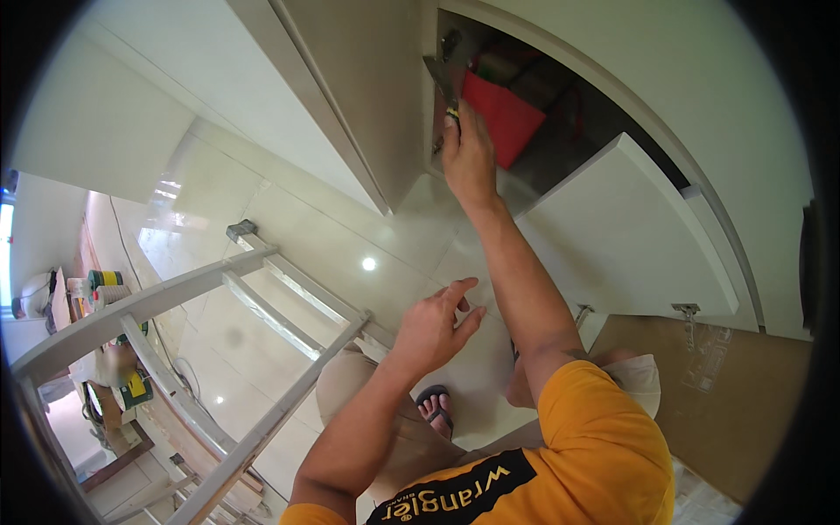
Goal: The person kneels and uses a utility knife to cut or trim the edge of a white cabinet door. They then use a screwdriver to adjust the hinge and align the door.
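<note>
While right hand (469,157) grips a tool (448,83) inside open cabinet (612,227), red bag (500,118) within, left hand (435,325) empty, fingers loose.

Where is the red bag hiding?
In the head view, the red bag sits inside the open cabinet at the upper right, just right of the right hand that reaches in there.

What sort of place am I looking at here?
Probably a home interior under fit-out or repair. White cabinet doors stand open, an aluminium ladder rests on the glossy tiled floor, and the right hand holds a small tool at the cabinet; the left hand is empty.
</note>
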### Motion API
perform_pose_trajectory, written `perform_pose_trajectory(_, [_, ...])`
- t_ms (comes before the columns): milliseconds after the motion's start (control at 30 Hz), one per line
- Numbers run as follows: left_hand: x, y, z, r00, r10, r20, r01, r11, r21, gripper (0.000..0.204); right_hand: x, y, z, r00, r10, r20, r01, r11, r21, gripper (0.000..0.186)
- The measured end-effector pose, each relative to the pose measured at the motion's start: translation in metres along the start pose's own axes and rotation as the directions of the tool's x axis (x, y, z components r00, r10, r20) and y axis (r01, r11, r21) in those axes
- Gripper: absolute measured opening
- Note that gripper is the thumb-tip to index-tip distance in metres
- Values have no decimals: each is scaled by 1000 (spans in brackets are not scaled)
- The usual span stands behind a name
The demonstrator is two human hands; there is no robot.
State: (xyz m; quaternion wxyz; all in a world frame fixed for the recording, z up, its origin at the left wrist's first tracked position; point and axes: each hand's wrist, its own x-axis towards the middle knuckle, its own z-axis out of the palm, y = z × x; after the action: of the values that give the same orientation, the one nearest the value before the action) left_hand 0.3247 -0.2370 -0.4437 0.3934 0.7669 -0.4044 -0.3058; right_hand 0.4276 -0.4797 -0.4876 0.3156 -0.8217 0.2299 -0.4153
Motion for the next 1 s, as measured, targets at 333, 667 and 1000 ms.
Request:
perform_pose_trajectory(333, [4,-3,7,1000,-26,8,26,999,-19,50,-114,131,52,900,281,334,-216,951,-219,42])
perform_pose_trajectory(667, [11,-13,10,982,-94,-166,74,990,-124,41,-184,25,96,908,417,34,-419,905,82,64])
perform_pose_trajectory(1000, [7,-11,8,847,-205,-490,-28,904,-426,31,-95,-53,71,819,542,186,-571,800,182,62])
